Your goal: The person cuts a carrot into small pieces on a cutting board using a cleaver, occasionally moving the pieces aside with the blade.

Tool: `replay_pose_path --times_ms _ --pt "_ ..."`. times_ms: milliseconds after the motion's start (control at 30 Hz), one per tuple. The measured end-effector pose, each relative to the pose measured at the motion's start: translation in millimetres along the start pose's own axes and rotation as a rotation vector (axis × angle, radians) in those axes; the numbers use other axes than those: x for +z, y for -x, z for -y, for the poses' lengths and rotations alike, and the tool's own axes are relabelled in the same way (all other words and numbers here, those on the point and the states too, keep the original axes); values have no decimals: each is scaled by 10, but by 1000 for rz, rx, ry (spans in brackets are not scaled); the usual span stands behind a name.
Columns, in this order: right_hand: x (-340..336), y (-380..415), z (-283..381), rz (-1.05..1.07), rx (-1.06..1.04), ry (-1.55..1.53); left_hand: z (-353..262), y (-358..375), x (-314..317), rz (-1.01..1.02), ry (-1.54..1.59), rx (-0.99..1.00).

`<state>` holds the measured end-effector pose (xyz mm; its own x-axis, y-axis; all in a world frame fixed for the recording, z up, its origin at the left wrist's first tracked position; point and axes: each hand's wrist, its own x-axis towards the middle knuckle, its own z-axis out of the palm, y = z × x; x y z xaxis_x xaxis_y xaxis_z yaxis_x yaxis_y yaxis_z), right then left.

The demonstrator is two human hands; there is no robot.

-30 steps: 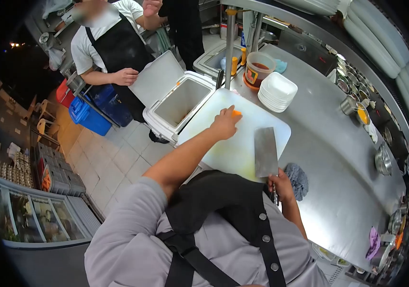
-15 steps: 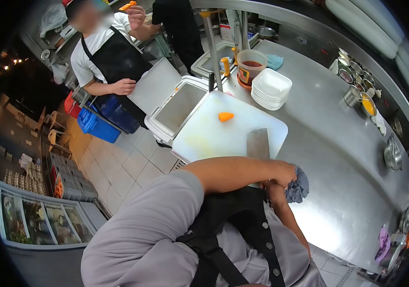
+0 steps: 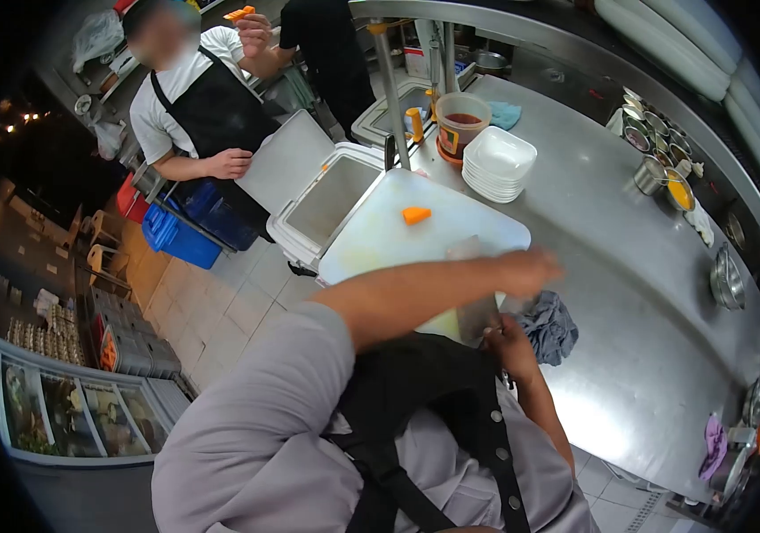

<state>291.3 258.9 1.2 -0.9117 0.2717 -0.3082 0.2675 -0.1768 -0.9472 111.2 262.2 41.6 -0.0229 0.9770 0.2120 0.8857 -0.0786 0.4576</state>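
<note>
Two hands I watch: left hand (image 3: pixel 529 272), fingers too blurred to tell, now moves off the cloth (image 3: pixel 550 330); right hand (image 3: pixel 513 346) clamps the cleaver (image 3: pixel 476 320), carrot (image 3: pixel 416 215) untouched beyond its fingers.

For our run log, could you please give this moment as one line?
right grip: holding cleaver | left grip: motion-blurred, near grey cloth | orange piece: on cutting board
</note>
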Motion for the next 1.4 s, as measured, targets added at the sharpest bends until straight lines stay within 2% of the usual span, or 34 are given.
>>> replay_pose_path --times_ms 33,67,133,200,267,333,367,433,467,533,600,633,733,833,867,933,1000,1067,1100,1167,1200,1267,1300,1367,1400 --pt "-26 -44 -16 -20 45 27 138 33 -366 18 27 -103" --pt "-17 -56 35 -14 40 28 414 113 -576 -101 25 -124" --pt "8 -40 220 -54 41 18 952 485 -884 -241 -331 -222" --pt "40 -35 353 -58 24 30 1124 1009 -1039 -92 -537 -468" --pt "45 -24 457 -52 26 24 1262 1389 -1015 201 -440 -665" --pt "-19 -23 340 -52 30 44 1296 1741 -738 37 -288 -682" --pt "-57 -32 286 -60 33 55 1126 1865 -694 37 -285 -687" --pt "-136 -35 225 -43 49 97 723 2103 -647 -81 -73 -776" --pt "-161 0 185 -32 60 140 749 2217 -563 -74 -52 -790" --pt "-191 -13 204 -44 -4 246 860 2438 -249 -456 236 -779" --pt "-181 0 285 -35 -30 320 963 2654 -141 -685 91 -651" --pt "-53 61 542 -40 38 274 934 2724 -260 -747 113 -645" --pt "40 11 612 -29 84 209 1076 2940 -387 -905 510 -818" --pt "68 7 592 17 88 205 1021 3040 -461 -952 512 -906" --pt "73 -14 581 9 95 209 1014 2986 -459 -948 524 -906" --pt "80 -12 531 0 92 268 929 2895 -432 -867 271 -905" --pt "86 -9 537 10 97 267 817 2651 -428 -776 291 -801" --pt "106 -24 558 12 98 301 634 2330 -491 -576 207 -886" --pt "124 -23 592 12 97 302 649 2256 -439 -577 207 -886" --pt "162 -1 670 -29 136 416 697 2143 -365 -445 -272 -690" --pt "169 15 672 -39 142 408 672 2112 -406 -434 -269 -682" --pt "148 31 650 -64 48 576 630 2070 -498 -334 61 -803" --pt "111 25 587 -73 59 567 625 2104 -475 -318 66 -797" --pt "51 1 426 -56 -179 703 626 2229 -459 -421 350 -774" --pt "66 18 463 -59 -171 695 666 2286 -441 -409 352 -776"
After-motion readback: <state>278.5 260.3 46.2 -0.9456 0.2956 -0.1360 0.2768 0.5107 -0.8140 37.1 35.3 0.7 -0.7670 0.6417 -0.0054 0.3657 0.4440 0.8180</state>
